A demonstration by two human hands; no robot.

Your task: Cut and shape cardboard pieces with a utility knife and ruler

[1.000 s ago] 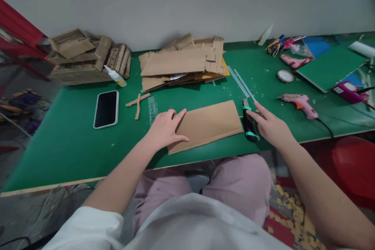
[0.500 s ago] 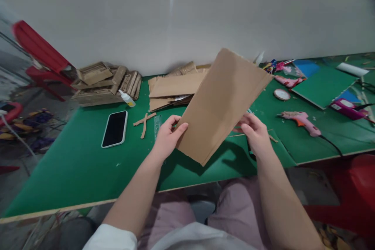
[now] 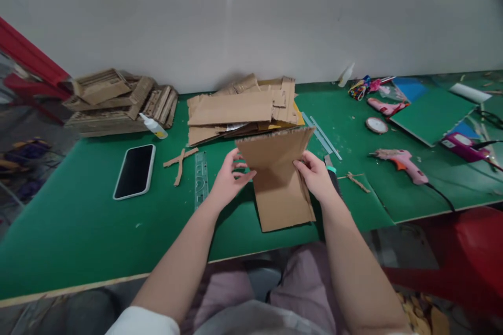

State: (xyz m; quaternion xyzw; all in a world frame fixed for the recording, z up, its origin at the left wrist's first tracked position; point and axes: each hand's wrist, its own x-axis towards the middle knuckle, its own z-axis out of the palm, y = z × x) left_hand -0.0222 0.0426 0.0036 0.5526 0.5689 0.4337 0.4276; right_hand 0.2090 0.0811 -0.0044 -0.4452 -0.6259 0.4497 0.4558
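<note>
A brown cardboard sheet [image 3: 283, 193] is bent across its middle, with its lower part against the tabletop and its upper flap raised. My left hand [image 3: 231, 178] is at the sheet's left edge, thumb by the bend and fingers curled loosely by the flap; part of its contact is hidden. On the right edge, my right hand [image 3: 315, 175] pinches the cardboard between thumb and fingers. Beside my left hand lies a clear green ruler [image 3: 200, 180]. A dark-handled cutter [image 3: 332, 175] is partly covered by my right forearm.
A phone [image 3: 134, 171], crossed cardboard strips [image 3: 181, 164] and a glue bottle [image 3: 154, 126] lie left on the green table [image 3: 78, 230]. Stacked cardboard [image 3: 231, 109] is behind. To the right are a pink glue gun [image 3: 403, 162], a tape roll [image 3: 376, 125] and a green board [image 3: 434, 112].
The cardboard sheet has come down from its raised, slanted position and now shows a bend across it. My right hand has shifted left onto its right edge. The view has turned slightly right.
</note>
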